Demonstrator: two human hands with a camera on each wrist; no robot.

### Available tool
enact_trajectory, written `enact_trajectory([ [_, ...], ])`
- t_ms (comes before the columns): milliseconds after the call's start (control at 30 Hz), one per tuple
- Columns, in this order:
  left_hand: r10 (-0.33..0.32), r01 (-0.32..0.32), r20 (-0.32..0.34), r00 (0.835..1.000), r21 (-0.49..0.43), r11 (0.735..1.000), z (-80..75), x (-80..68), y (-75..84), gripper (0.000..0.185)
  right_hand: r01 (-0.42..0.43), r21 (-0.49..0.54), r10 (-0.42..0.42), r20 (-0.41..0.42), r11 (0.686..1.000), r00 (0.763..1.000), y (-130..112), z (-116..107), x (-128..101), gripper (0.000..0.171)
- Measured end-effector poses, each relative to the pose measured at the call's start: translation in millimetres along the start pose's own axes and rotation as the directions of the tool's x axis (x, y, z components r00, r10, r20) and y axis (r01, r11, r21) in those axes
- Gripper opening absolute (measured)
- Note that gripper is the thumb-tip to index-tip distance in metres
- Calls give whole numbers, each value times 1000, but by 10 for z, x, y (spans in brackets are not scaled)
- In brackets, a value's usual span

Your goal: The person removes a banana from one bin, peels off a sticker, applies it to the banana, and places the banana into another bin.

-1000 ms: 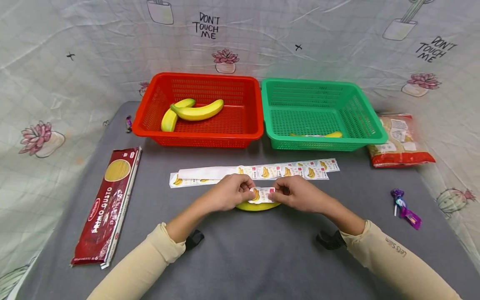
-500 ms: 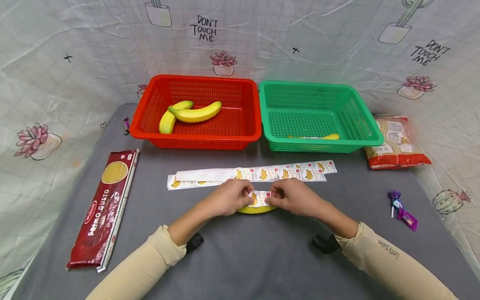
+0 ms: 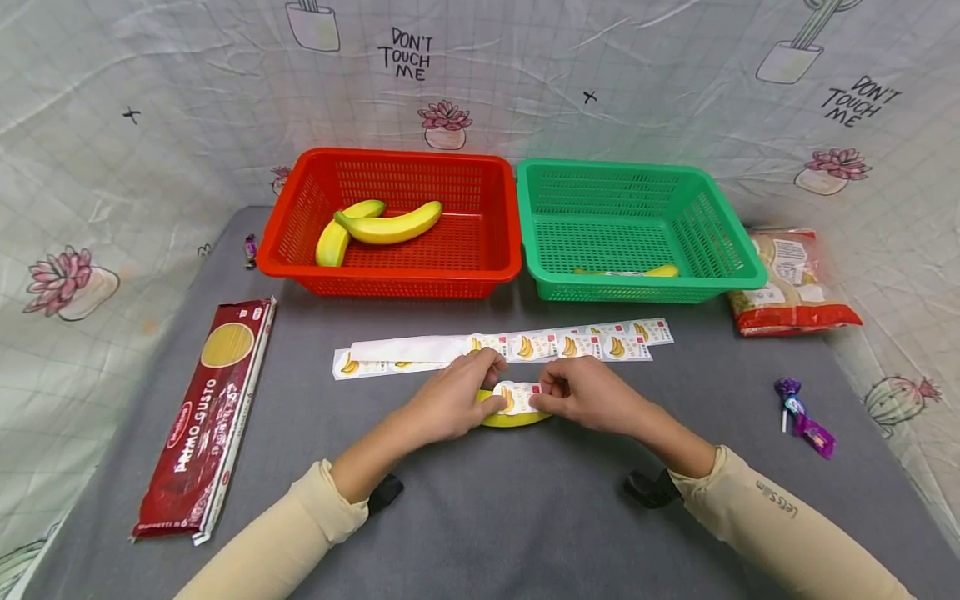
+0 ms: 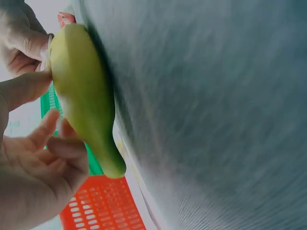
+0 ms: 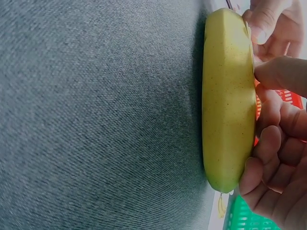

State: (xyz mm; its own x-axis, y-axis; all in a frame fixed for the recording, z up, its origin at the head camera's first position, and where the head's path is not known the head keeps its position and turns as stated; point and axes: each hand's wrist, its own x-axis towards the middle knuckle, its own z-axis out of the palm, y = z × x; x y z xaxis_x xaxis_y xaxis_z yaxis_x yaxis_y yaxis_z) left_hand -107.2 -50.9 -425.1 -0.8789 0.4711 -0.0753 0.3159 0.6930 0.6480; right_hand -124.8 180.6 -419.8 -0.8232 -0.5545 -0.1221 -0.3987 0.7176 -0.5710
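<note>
A yellow banana lies crosswise on the grey cloth in front of the person. On its upper side sits a white sticker with a banana picture. My left hand presses the sticker's left part with the thumb; its other fingers stand apart from the thumb, near the banana in the left wrist view. At the sticker's right end, my right hand pinches the edge between thumb and forefinger. In the right wrist view, the right fingers curl beside the banana. Whether the sticker's whole underside touches the peel is hidden.
Sticker strips lie just beyond the hands. Behind stand a red basket with two bananas and a green basket with a banana partly visible. A spaghetti packet lies left; a food bag and wrapped sweets lie right.
The sticker has come down onto the banana. My left thumb has moved from its left edge onto its face, and the left forefinger has lifted away. The right hand keeps its pinch.
</note>
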Motion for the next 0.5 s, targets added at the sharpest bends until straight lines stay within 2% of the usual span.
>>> enact_trajectory([
  [100,-1,2,-32,999,58,998,29,-53,5,41,5,-1,-5,-3,1000,1000,3,4,-1,25],
  [233,21,-16,-44,999,124,992,52,-95,4,33,4,1,-4,-9,1000,1000,4,6,-4,25],
  [333,37,-32,-30,999,136,990,54,-103,-10,28,5,0,-5,-12,1000,1000,6,11,-11,24],
  [500,42,-41,-7,999,96,994,50,-87,-47,26,15,3,-15,-20,1000,1000,18,25,-32,23],
])
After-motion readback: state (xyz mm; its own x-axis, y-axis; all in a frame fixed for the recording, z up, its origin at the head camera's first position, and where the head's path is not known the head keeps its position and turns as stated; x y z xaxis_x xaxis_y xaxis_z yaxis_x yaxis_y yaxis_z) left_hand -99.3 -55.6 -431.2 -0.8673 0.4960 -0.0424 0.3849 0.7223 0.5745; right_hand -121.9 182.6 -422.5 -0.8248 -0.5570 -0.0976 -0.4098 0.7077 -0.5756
